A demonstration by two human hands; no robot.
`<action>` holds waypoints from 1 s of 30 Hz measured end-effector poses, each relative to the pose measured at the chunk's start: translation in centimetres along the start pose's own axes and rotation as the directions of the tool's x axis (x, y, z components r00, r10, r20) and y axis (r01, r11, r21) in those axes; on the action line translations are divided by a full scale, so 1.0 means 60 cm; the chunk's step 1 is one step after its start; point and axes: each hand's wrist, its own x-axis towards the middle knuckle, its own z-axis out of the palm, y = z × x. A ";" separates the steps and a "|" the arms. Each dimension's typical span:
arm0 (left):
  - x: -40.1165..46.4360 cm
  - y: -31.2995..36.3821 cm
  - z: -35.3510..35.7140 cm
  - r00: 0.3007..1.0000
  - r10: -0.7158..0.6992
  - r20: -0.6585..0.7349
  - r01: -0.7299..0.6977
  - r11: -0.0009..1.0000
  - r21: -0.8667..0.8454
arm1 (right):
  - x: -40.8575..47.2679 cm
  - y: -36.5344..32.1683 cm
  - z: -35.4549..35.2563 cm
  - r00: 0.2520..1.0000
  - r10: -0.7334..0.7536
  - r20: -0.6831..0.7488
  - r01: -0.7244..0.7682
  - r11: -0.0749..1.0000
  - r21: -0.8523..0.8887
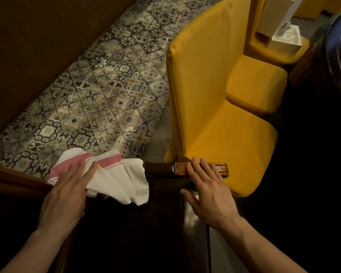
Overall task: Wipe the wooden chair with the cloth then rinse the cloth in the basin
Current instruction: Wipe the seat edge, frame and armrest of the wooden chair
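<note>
Wood runs across the lower middle of the view as the top rail of a dark wooden chair [185,169], glossy brown where light hits it and nearly black below. The left hand [67,192] lies flat with fingers spread and extended, pressing a white cloth [118,180] with pink stripes onto the left part of that rail; the cloth drapes over the edge and hangs down both sides, not bunched in a fist. The right hand [207,190] is also open, fingers straight and laid over the rail near its right end, thumb spread out on the near side, gripping nothing but the wood beneath it. Between the two hands a short stretch of bare rail shows. Just beyond the rail stands a yellow upholstered chair [215,107], its seat corner touching or almost touching the rail's far edge; I cannot tell which. A second yellow chair [260,83] sits behind it, and a pale box [283,38] rests on a third yellow seat farther back. Left of the chairs a strip of patterned tile floor [98,95] lies open, bordered on its far side by a dark brown wall panel [37,46]. The room is dim, with deep shadow at right.
</note>
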 end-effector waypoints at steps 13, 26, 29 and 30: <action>0.003 0.092 0.027 0.993 -0.119 0.002 0.119 0.993 -0.013 | 0.000 0.004 0.012 1.000 0.001 -0.020 0.000 0.999 0.034; 0.005 0.176 0.037 0.994 -0.101 0.051 0.099 0.995 0.032 | 0.003 0.014 0.011 0.999 -0.046 0.025 0.046 0.999 0.015; 0.004 0.187 0.039 0.995 -0.096 0.033 0.095 0.995 0.027 | 0.002 0.015 0.013 0.998 -0.049 0.035 0.049 0.999 -0.014; 0.004 0.189 0.039 0.995 -0.097 0.031 0.096 0.995 0.026 | 0.002 0.015 0.013 0.998 -0.049 0.036 0.050 0.999 -0.015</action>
